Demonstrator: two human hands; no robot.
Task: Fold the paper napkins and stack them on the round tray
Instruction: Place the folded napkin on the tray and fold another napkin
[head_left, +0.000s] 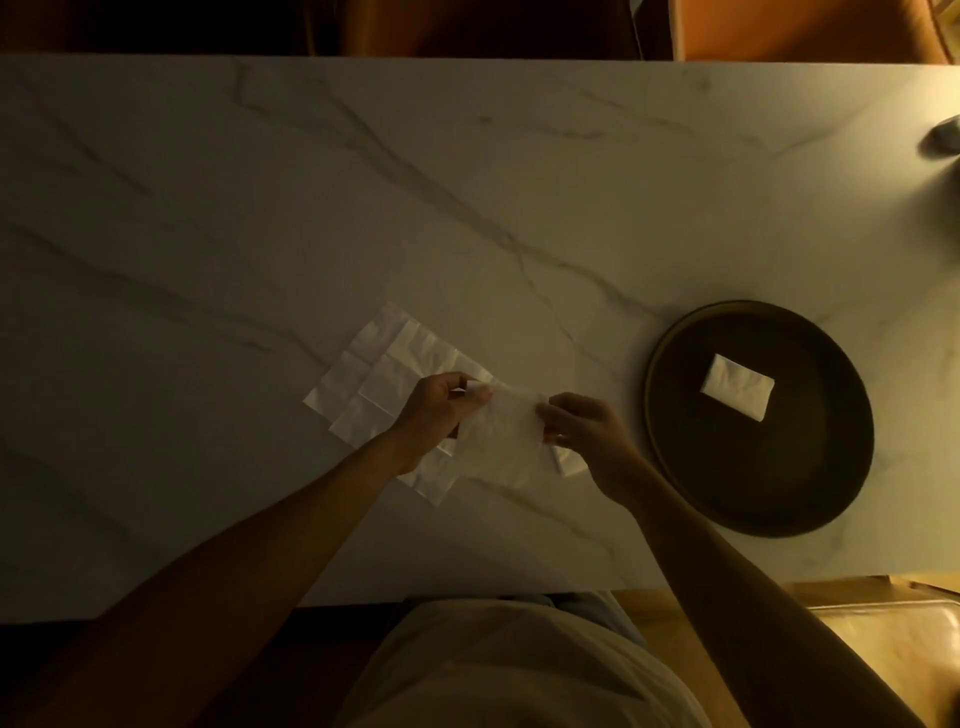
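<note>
- Left hand and right hand: fingers pinched on opposite top corners of one white napkin, held up just above the marble table.
- Spread napkins lie flat and overlapping on the table, partly under the left hand.
- Round tray to the right (dark, rimmed); one folded napkin rests near its middle.
- Light dim; held napkin's lower edge blurred.

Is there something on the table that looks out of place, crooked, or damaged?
Nothing looks damaged or spilled. The folded napkin lies slightly askew in the round tray. The unfolded napkins overlap unevenly, fanned out, as expected for a working pile.
</note>
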